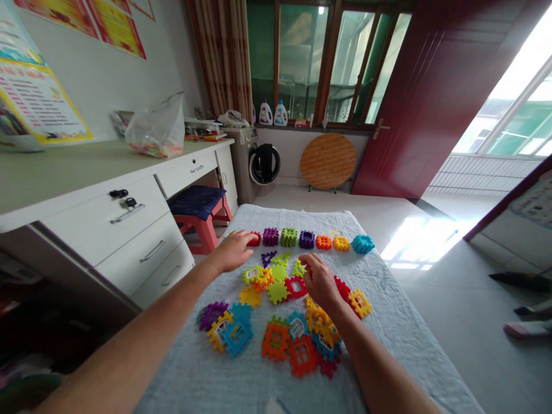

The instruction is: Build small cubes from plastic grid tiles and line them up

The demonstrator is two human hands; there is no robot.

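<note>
A person's bare hands work above toy building plates on a cloth-covered table (397, 351). The left hand (235, 250) reaches out to a red block (254, 238) at the left end of a row of colored blocks; whether its grip is pinching the block cannot be told from this angle. The right hand (318, 275) bends its fingers beside a lime triangular plate (298, 267); whether that grip closes on anything is also unclear.

Beyond the red block stand purple (271, 236), green (288, 237), dark purple (307, 239), orange (323, 242), yellow (341, 244) and turquoise blocks (363, 244). Nearer the person, loose notched plates lie scattered, among them a lime square (277, 292), a blue window plate (238, 332) and an orange window plate (276, 340). A white desk (125, 230) stands at left.
</note>
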